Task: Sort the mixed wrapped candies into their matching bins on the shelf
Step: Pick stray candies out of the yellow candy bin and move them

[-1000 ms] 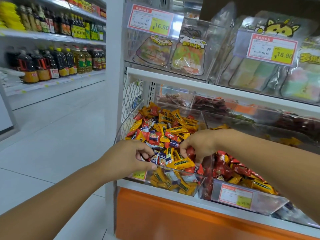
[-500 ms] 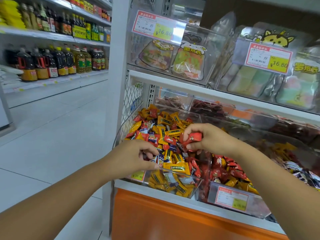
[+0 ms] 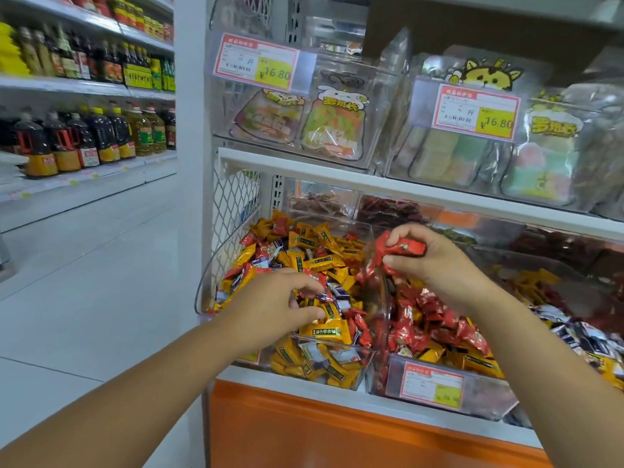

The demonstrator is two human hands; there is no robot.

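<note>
Right grip pinches red candy above red bin. Left grip curled in mixed bin; can't tell if holding. Candy light, crinkly, slippery. Pinch fat middle.

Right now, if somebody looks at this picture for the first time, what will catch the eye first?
The right hand grips red wrapped candies over the middle bin, which is mostly red. The left hand reaches into the left bin, heaped with yellow candies. Yellow price tags hang on the bins above.
</note>
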